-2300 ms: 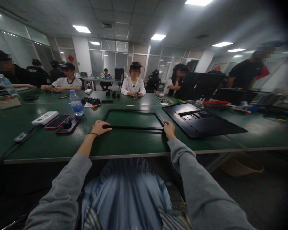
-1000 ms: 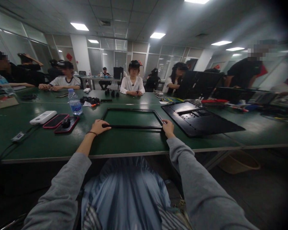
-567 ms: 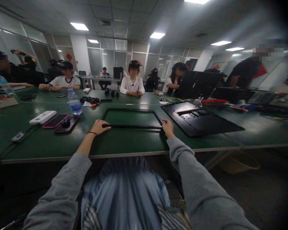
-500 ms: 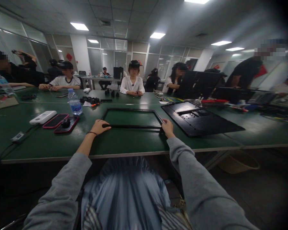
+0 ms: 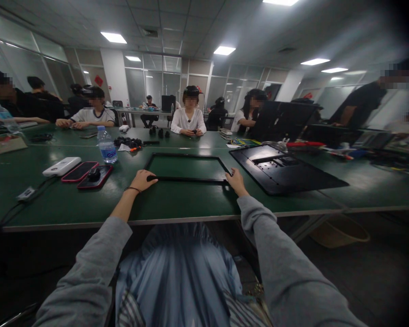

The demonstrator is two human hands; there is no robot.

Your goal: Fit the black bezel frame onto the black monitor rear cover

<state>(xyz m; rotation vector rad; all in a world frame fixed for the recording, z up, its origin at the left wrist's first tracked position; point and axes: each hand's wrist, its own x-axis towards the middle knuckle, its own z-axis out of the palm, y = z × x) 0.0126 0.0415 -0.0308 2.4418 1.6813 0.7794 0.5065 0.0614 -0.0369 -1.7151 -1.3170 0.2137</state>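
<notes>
A thin black rectangular frame [image 5: 187,180], like a monitor bezel, is in front of me over the green table [image 5: 177,204]. Its near side looks slightly raised, with a dark shadow beneath. My left hand [image 5: 144,180] is closed around the near left corner, thumb along the near bar. At the near right corner, my right hand [image 5: 236,181] grips the frame between thumb and fingers. Just right of the frame lies a large black panel [image 5: 293,175] with a recessed middle, looking like a monitor back cover.
Left of my hands are a water bottle [image 5: 107,146], a white power bank [image 5: 62,166] with a cable, and two red-edged phones [image 5: 95,177]. Black parts [image 5: 127,143] lie farther back. A person [image 5: 189,119] sits opposite; several others work around. A bin [image 5: 341,230] stands below the table at right.
My right hand has shifted slightly left at the frame's corner, its index finger lifting. My left hand keeps its place. In the background, the standing person at right has moved farther right.
</notes>
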